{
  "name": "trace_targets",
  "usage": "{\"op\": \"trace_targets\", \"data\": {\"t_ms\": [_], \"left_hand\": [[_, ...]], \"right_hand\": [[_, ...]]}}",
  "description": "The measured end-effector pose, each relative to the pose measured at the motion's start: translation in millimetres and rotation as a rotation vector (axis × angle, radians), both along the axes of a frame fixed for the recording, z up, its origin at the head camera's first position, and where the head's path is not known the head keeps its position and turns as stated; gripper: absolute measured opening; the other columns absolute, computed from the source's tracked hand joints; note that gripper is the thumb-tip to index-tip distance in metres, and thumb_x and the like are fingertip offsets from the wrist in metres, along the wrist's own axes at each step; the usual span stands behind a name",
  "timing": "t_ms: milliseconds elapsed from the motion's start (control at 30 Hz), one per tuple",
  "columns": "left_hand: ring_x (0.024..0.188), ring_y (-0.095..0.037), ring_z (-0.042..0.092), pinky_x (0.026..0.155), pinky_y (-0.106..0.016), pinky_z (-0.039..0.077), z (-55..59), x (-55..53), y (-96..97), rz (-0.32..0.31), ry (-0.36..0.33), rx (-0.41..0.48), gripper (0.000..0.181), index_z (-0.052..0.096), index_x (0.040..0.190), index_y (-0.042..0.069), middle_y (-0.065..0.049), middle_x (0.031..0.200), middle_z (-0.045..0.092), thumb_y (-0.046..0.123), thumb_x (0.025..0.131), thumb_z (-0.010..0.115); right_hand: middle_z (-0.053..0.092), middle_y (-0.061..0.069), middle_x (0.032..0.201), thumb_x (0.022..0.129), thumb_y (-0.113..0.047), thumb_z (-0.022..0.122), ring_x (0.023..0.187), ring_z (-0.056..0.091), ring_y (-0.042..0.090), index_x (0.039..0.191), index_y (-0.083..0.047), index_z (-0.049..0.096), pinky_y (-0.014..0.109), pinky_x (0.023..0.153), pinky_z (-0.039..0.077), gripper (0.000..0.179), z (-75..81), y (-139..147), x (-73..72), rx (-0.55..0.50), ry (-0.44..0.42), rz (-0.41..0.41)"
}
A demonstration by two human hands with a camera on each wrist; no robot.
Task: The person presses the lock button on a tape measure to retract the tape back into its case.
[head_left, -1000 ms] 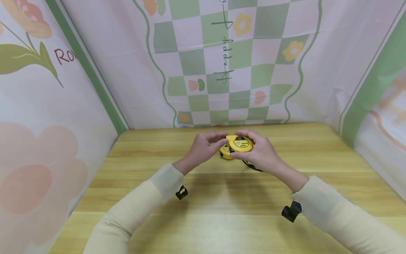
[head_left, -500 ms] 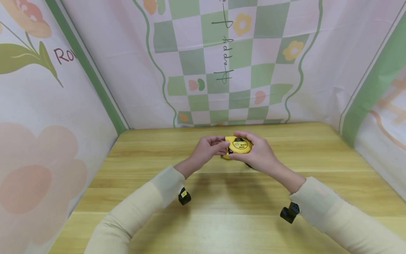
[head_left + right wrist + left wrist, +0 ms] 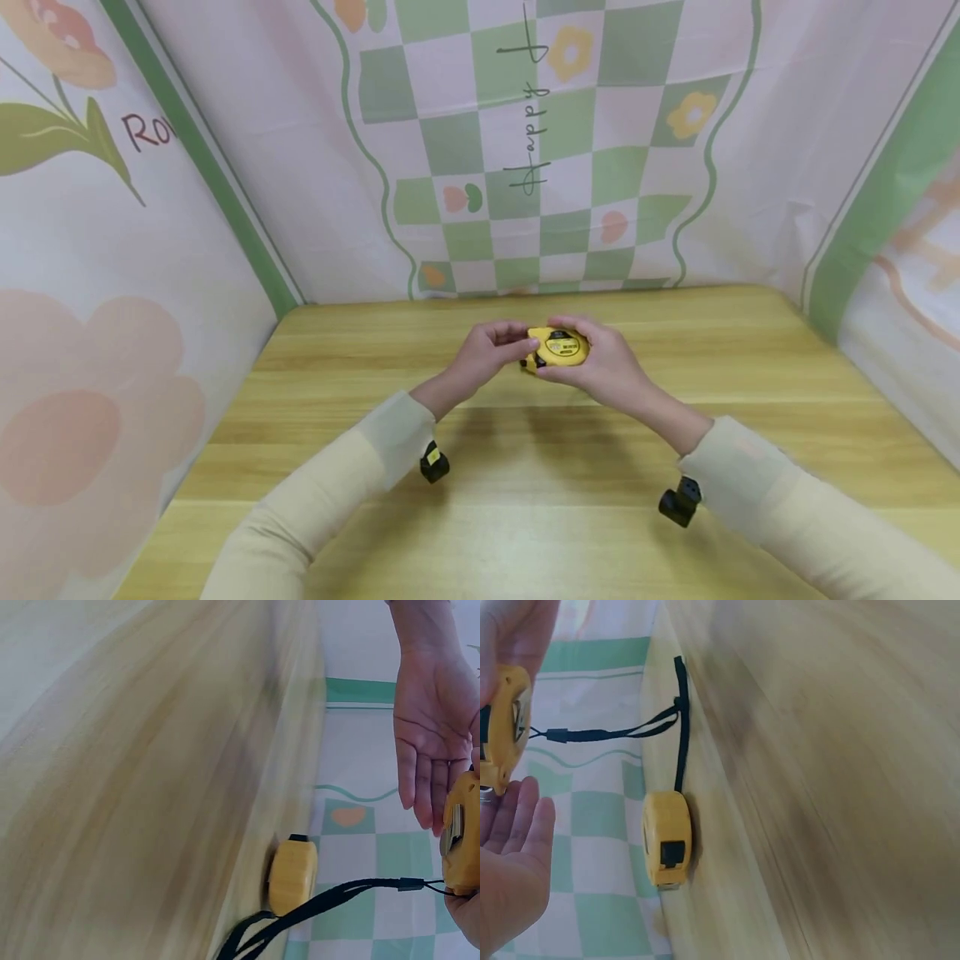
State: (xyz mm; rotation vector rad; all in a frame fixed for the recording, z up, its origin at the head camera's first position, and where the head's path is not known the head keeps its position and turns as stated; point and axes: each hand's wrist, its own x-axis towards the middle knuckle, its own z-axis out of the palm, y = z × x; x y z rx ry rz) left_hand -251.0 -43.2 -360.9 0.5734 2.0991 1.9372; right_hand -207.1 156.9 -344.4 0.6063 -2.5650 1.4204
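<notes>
A yellow tape measure [image 3: 567,347] is held off the table in my right hand [image 3: 611,362], the thumb along its near edge and fingers over its far edge. My left hand [image 3: 483,358] is at its front end, where the thumb overlaps the case and seems to pinch; the other left fingers [image 3: 422,787] extend fairly straight. A metal clip [image 3: 452,829] shows on the case in the right wrist view. From the held one hangs a black wrist strap [image 3: 592,736]. A second yellow tape measure [image 3: 667,836] stands on the table below, mostly hidden in the head view.
The wooden table [image 3: 480,500] runs back to a printed cloth wall [image 3: 570,192]. More patterned cloth [image 3: 97,350] closes the left side. Another black strap [image 3: 681,757] lies by the second tape measure, and the hanging strap reaches it. Each wrist bears a small black camera [image 3: 679,502].
My right hand has shifted slightly left and down with the tape measure, which now covers more of the second one. The left thumb has come further over its front end.
</notes>
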Motion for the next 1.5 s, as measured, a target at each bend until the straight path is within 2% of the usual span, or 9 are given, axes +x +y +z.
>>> {"op": "trace_targets", "data": {"t_ms": [167,267,400,533,733,867,1033,1233,1500], "left_hand": [[0.101,-0.026,0.065,0.083,-0.030,0.056,-6.6,-0.5,-4.0,-0.045,0.084,-0.037,0.033,0.064,0.123,0.002,-0.007,0.109,0.068,0.016,0.093,0.067],[0.101,-0.020,0.065,0.086,-0.035,0.056,-11.8,-1.6,-6.5,-0.094,0.083,-0.019,0.036,0.061,0.126,0.002,-0.008,0.113,0.067,0.012,0.093,0.068],[0.109,-0.026,0.062,0.090,-0.033,0.054,-19.4,-5.0,-9.5,-0.139,0.068,-0.013,0.040,0.059,0.127,0.001,-0.010,0.117,0.065,0.009,0.090,0.071],[0.115,-0.027,0.058,0.094,-0.031,0.051,-23.6,-7.3,-12.3,-0.141,0.084,-0.061,0.044,0.060,0.127,0.002,-0.008,0.120,0.065,0.011,0.087,0.075],[0.120,-0.018,0.055,0.107,-0.047,0.039,-31.4,-11.2,-16.3,-0.150,0.119,-0.161,0.050,0.061,0.127,0.007,-0.002,0.122,0.064,0.015,0.082,0.080],[0.122,-0.013,0.053,0.110,-0.051,0.034,-37.2,-11.7,-17.9,-0.144,0.150,-0.225,0.049,0.064,0.125,0.010,0.003,0.120,0.065,0.019,0.080,0.082],[0.123,-0.012,0.051,0.111,-0.050,0.033,-44.2,-11.3,-19.4,-0.147,0.188,-0.298,0.049,0.065,0.124,0.014,0.006,0.120,0.065,0.025,0.079,0.082],[0.127,-0.015,0.048,0.110,-0.045,0.036,-47.7,-8.8,-20.7,-0.136,0.227,-0.400,0.054,0.062,0.130,0.016,0.002,0.130,0.060,0.031,0.081,0.080],[0.131,-0.016,0.045,0.108,-0.041,0.039,-52.7,-5.5,-20.6,-0.140,0.264,-0.474,0.059,0.057,0.137,0.017,-0.001,0.140,0.053,0.033,0.083,0.076]], "right_hand": [[0.056,0.013,0.131,0.075,-0.025,0.086,0.107,0.057,0.026,0.133,-0.002,0.054,0.039,0.084,0.054,0.070,-6.2,-1.2,-2.6,0.018,-0.020,0.001],[0.057,0.012,0.131,0.074,-0.025,0.087,0.107,0.057,0.026,0.133,-0.001,0.054,0.040,0.084,0.053,0.071,-10.0,-2.0,-3.4,0.035,-0.028,0.000],[0.056,0.012,0.132,0.074,-0.024,0.087,0.110,0.057,0.027,0.133,-0.002,0.054,0.041,0.087,0.052,0.072,-15.3,-3.1,-4.6,0.046,-0.038,0.003],[0.055,0.012,0.134,0.074,-0.022,0.087,0.111,0.056,0.027,0.135,-0.002,0.053,0.042,0.089,0.052,0.073,-20.8,-4.5,-5.4,0.039,-0.067,0.012],[0.054,0.016,0.133,0.072,-0.017,0.088,0.117,0.054,0.031,0.133,0.001,0.053,0.046,0.094,0.050,0.072,-30.3,-7.6,-6.4,0.031,-0.068,0.008],[0.054,0.018,0.134,0.071,-0.018,0.089,0.120,0.052,0.033,0.132,0.001,0.054,0.047,0.096,0.048,0.073,-38.4,-10.1,-6.3,0.049,-0.073,-0.012],[0.054,0.016,0.134,0.071,-0.022,0.089,0.119,0.052,0.033,0.133,-0.001,0.054,0.047,0.095,0.049,0.075,-50.1,-10.9,-6.7,0.056,-0.104,-0.025],[0.054,0.016,0.134,0.071,-0.025,0.089,0.116,0.054,0.033,0.135,-0.001,0.052,0.045,0.094,0.051,0.078,-58.5,-11.0,-7.3,0.072,-0.134,-0.034],[0.054,0.017,0.133,0.071,-0.023,0.089,0.119,0.052,0.035,0.134,0.001,0.053,0.049,0.095,0.049,0.077,-62.2,-12.9,-5.0,0.101,-0.104,-0.038]]}}
